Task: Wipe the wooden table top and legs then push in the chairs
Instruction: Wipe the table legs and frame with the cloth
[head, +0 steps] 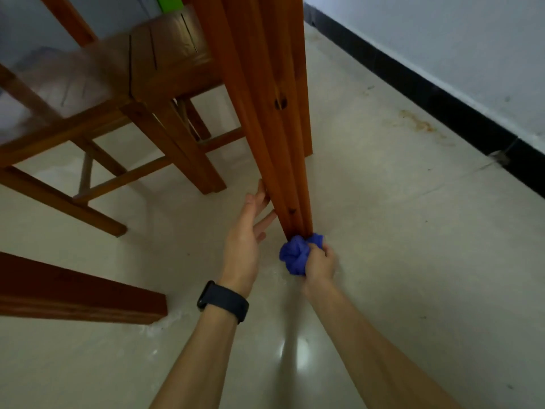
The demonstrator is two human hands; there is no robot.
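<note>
Right hand (pixel 320 262) clenches the bunched blue cloth (pixel 296 253) at the desk leg (pixel 274 128) foot, left hand (pixel 244 231) spread against its side; I'd wrap the cloth around and stroke upward, covering each groove.

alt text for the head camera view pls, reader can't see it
The right hand presses a bunched blue cloth against the foot of a wooden table leg, while the open left hand rests beside the leg. A wooden chair stands to the left on a pale floor.

No readable text, labels, brands or numbers anywhere in view.
</note>
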